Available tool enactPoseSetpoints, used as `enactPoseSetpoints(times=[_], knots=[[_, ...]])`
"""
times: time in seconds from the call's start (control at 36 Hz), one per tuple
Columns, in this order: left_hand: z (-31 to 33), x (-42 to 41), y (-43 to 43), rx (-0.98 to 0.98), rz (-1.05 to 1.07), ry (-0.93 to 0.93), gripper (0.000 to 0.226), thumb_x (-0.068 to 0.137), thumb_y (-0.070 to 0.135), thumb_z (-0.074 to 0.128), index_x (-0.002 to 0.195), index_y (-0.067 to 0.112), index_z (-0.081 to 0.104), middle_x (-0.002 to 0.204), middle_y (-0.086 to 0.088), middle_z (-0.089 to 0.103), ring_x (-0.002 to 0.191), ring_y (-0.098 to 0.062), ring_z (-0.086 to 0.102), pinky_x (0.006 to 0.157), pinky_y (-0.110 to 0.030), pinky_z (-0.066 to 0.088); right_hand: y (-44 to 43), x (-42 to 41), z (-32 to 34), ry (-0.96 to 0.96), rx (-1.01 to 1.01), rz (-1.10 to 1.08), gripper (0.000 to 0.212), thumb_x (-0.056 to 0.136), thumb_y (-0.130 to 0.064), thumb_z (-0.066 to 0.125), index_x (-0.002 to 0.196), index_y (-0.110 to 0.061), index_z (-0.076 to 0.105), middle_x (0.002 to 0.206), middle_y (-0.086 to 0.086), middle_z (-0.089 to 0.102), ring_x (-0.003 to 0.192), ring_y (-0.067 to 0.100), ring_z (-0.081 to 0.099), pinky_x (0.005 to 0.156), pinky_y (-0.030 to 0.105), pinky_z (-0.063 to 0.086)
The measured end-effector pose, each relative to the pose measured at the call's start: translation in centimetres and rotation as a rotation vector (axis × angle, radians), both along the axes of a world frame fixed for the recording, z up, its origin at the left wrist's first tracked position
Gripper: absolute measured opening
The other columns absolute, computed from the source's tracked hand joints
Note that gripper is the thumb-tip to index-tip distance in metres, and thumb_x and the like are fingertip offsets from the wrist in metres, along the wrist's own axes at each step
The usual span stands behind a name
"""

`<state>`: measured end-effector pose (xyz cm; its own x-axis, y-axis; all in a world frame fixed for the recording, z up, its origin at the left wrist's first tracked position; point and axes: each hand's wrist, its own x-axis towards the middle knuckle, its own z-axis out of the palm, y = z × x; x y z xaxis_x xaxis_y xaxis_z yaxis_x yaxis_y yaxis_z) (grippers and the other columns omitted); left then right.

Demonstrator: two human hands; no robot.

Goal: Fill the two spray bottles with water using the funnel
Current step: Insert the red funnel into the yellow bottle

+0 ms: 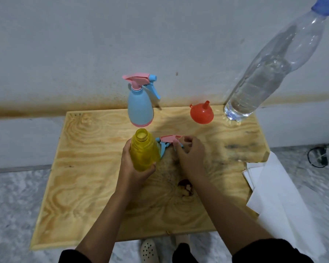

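Water [243, 100] part-fills the clear bottle [273, 69]; left hand [130, 168] grips the uncapped yellow bottle [143, 151], right hand [190, 158] pinches the spray head [169, 139].

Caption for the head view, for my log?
Left hand holds the open yellow bottle; right hand pinches a pink-blue trigger head on the wooden board, red funnel behind.

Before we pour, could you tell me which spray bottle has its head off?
The yellow bottle in the left hand: its neck is open, while the blue bottle behind it has its pink trigger head on.
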<state>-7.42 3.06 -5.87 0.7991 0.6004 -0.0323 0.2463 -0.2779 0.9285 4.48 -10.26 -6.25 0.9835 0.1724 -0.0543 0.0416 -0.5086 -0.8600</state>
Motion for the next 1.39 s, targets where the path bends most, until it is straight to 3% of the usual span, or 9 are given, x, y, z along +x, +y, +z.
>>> enactPoseSetpoints(times=[0.14, 0.39, 0.56, 0.69, 0.94, 1.06, 1.22, 1.31, 1.39], knots=[[-0.2, 0.2, -0.1, -0.002, 0.018, 0.029, 0.102, 0.064, 0.023, 0.087, 0.13, 0.053, 0.015, 0.136, 0.01, 0.035, 0.123, -0.008, 0.036, 0.097, -0.027, 0.038, -1.4, 4.1, 0.5, -0.059, 0.014, -0.168, 0.052, 0.082, -0.031, 0.069, 0.124, -0.008, 0.049, 0.12, 0.006, 0.051, 0.11, 0.018, 0.047, 0.086, 0.024, 0.034], [-0.8, 1.1, -0.1, -0.005, 0.073, 0.052, 0.104, 0.063, 0.016, 0.087, 0.132, 0.044, 0.014, 0.133, 0.011, 0.033, 0.12, -0.006, 0.035, 0.093, -0.023, 0.035, -1.7, 11.9, -1.2, 0.023, -0.134, -0.16, 0.098, 0.069, -0.037, 0.08, 0.145, -0.011, 0.025, 0.148, 0.009, 0.032, 0.137, 0.024, 0.029, 0.11, 0.034, 0.026], [-0.7, 1.2, -0.2, 0.006, 0.079, 0.042, 0.101, 0.064, 0.014, 0.086, 0.124, 0.053, 0.014, 0.132, 0.011, 0.034, 0.12, -0.006, 0.036, 0.093, -0.02, 0.034, -0.7, 13.9, -1.7, -0.072, -0.159, -0.075, 0.077, 0.064, -0.037, 0.081, 0.128, -0.013, 0.045, 0.124, 0.006, 0.051, 0.116, 0.024, 0.048, 0.095, 0.035, 0.041], [-0.5, 1.3, -0.2, 0.003, 0.087, 0.064, 0.099, 0.064, 0.015, 0.086, 0.123, 0.054, 0.016, 0.132, 0.012, 0.032, 0.121, -0.006, 0.034, 0.095, -0.023, 0.034, -1.2, 13.6, -1.5, -0.093, -0.117, -0.034, 0.076, 0.065, -0.031, 0.083, 0.128, -0.011, 0.045, 0.127, 0.009, 0.046, 0.115, 0.021, 0.046, 0.089, 0.023, 0.034], [1.0, 0.9, -0.1, -0.036, 0.061, 0.07, 0.096, 0.065, 0.016, 0.085, 0.126, 0.048, 0.019, 0.129, 0.014, 0.035, 0.118, -0.007, 0.038, 0.09, -0.022, 0.037, -2.0, 10.5, 0.9, -0.05, -0.048, 0.052, 0.076, 0.065, -0.021, 0.085, 0.129, -0.014, 0.046, 0.129, 0.011, 0.036, 0.108, 0.013, 0.038, 0.086, 0.018, 0.036], [1.8, 0.2, 0.4, -0.072, 0.013, 0.044, 0.104, 0.057, 0.038, 0.088, 0.138, 0.044, 0.022, 0.143, 0.012, 0.033, 0.129, -0.01, 0.036, 0.1, -0.03, 0.04, -2.2, 8.4, 2.5, -0.088, -0.038, 0.157, 0.077, 0.065, -0.021, 0.086, 0.13, -0.013, 0.046, 0.126, 0.01, 0.039, 0.105, 0.01, 0.039, 0.071, -0.003, 0.033], [4.9, 0.0, 0.1, -0.038, 0.002, -0.025, 0.097, 0.062, 0.043, 0.082, 0.142, 0.034, 0.028, 0.137, 0.02, 0.033, 0.119, 0.01, 0.034, 0.08, 0.005, 0.029, -2.1, 4.9, 6.0, -0.183, -0.01, 0.314, 0.081, 0.058, -0.024, 0.089, 0.126, -0.014, 0.045, 0.117, -0.003, 0.045, 0.101, 0.01, 0.047, 0.077, 0.013, 0.043], [5.5, 0.2, 0.2, -0.015, -0.029, -0.052, 0.076, 0.068, 0.042, 0.073, 0.134, 0.033, 0.037, 0.129, 0.02, 0.043, 0.108, 0.026, 0.037, 0.078, 0.007, 0.03, -1.6, 3.4, 8.0, -0.196, 0.029, 0.383, 0.075, 0.054, -0.025, 0.091, 0.113, -0.014, 0.045, 0.108, -0.005, 0.048, 0.088, 0.004, 0.051, 0.068, 0.004, 0.042], [5.4, 0.4, 0.5, -0.006, -0.053, -0.041, 0.069, 0.073, 0.055, 0.07, 0.132, 0.031, 0.043, 0.13, 0.011, 0.05, 0.112, 0.015, 0.044, 0.088, -0.003, 0.038, -1.1, 2.1, 9.4, -0.278, 0.02, 0.46, 0.073, 0.053, -0.028, 0.09, 0.111, -0.013, 0.049, 0.11, 0.003, 0.056, 0.094, 0.013, 0.055, 0.074, 0.011, 0.044]])
